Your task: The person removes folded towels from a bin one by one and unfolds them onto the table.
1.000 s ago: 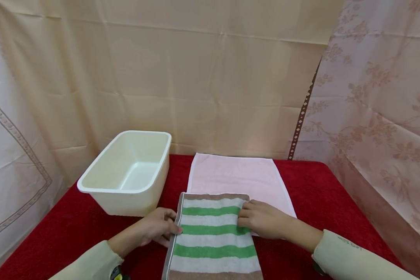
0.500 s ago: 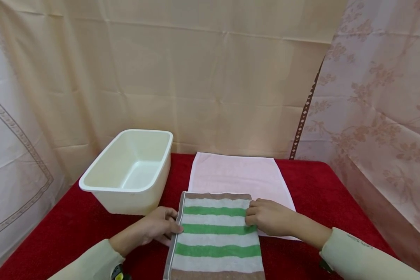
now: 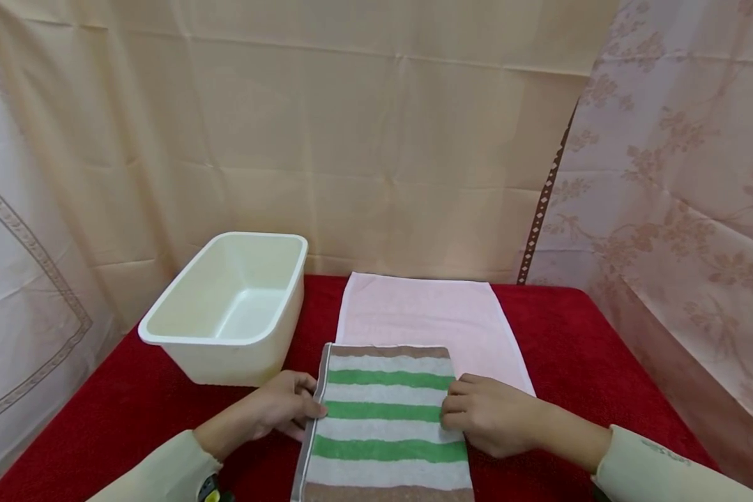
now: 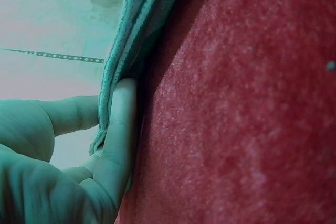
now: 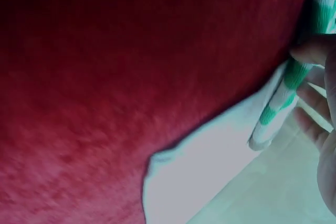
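Observation:
A folded towel (image 3: pixel 389 425) with green, white and brown stripes lies in front of me, its far end over the near part of a flat pink towel (image 3: pixel 423 310). My left hand (image 3: pixel 279 406) pinches its left edge, thumb on top. In the left wrist view that hand (image 4: pixel 37 177) has the layered towel edge (image 4: pixel 113 77) between thumb and fingers. At the right edge, my right hand (image 3: pixel 492 416) pinches the fold; the right wrist view has the thumb (image 5: pixel 315 51) at the rounded fold (image 5: pixel 296 74) and the other fingers over the top.
An off-white plastic basin (image 3: pixel 226 342) stands at the left, just beyond my left hand. Red plush cloth (image 3: pixel 571 348) covers the table. A beige curtain (image 3: pixel 383 139) hangs behind, with patterned cloth (image 3: pixel 684 174) at the right.
My right hand has slid toward me along the striped towel's right edge, and the right forearm has shifted a little right and down. The left hand keeps its place at the left edge.

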Available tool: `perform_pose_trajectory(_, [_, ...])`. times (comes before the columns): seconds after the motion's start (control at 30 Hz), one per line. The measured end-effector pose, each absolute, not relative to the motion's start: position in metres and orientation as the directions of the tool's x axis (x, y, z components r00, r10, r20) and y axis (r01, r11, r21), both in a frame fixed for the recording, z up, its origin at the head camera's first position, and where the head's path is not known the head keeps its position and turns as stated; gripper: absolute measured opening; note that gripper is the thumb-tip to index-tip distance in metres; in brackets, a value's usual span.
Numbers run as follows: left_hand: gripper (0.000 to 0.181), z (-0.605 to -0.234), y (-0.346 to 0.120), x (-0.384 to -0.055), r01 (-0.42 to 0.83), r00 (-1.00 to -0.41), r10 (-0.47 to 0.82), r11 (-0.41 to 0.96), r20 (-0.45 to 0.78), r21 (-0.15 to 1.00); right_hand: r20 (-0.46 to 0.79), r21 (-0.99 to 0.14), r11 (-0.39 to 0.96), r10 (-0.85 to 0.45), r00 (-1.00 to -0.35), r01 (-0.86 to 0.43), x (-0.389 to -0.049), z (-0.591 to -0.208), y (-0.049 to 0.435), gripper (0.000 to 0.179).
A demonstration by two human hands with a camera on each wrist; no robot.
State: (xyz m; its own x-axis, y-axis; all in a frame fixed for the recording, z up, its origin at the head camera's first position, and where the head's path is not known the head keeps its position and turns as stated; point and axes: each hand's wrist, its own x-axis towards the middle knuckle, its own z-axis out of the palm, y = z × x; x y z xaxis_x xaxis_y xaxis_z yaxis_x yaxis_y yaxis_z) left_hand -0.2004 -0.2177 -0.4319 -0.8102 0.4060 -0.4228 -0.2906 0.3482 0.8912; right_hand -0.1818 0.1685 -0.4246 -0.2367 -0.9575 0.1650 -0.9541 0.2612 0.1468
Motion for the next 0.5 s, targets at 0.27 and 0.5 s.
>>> perform_pose_trajectory(0.27, [0.029,-0.432,-0.218,-0.201,-0.292,-0.812,0.403,0.346,-0.422,0.892,0.168,0.137,0.202,-0.970,-0.178,-0.970,-0.168,-0.427,0.171,0.023])
perform_pose_trajectory(0.5, [0.029,-0.433,-0.218,-0.200,-0.286,-0.811,0.412,0.342,-0.416,0.895,0.122,0.093,0.224,-0.970,-0.212,-0.970,-0.164,-0.425,0.169,0.024])
